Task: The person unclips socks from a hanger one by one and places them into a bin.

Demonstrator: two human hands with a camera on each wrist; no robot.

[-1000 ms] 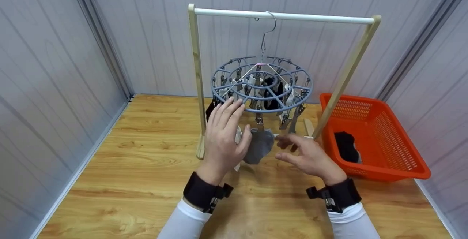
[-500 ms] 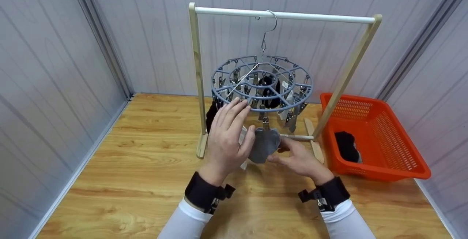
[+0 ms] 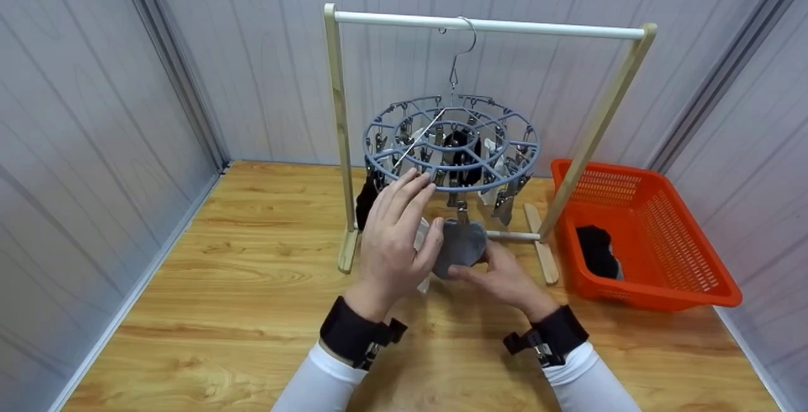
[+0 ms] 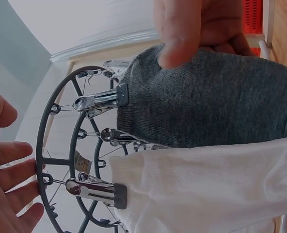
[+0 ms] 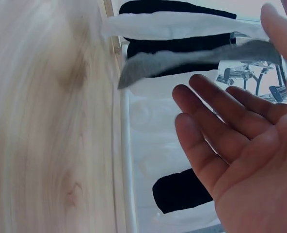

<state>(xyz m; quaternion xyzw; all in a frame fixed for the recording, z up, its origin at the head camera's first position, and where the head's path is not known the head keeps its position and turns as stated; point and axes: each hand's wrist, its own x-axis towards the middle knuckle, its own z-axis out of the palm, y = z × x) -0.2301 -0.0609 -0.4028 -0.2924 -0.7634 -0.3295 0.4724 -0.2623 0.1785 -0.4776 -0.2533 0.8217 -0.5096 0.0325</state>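
A grey sock [image 3: 464,245] hangs from a metal clip [image 4: 102,99] on the near edge of a round blue-grey clip hanger [image 3: 464,190]. My right hand [image 3: 508,276] is around the sock's right side, thumb in front and fingers behind. In the right wrist view, the fingers are spread and a gap shows between them and the sock. My left hand [image 3: 394,241] is raised with extended fingers, the fingertips right at the hanger's rim. Beside the grey sock, a white sock [image 4: 192,182] hangs from another clip, mostly behind the left hand in the head view.
The hanger hooks onto the white bar [image 3: 555,28] of a wooden-sided stand. Black socks [image 5: 182,189] and other socks hang further round. At right, an orange basket [image 3: 669,235] holds a black item [image 3: 596,251] with a grey edge. Panel walls enclose the wooden table [image 3: 252,323].
My right hand has moved left from beside the grey sock to around its edge. The sock and its clip have swung slightly right. My left hand has shifted a little right.
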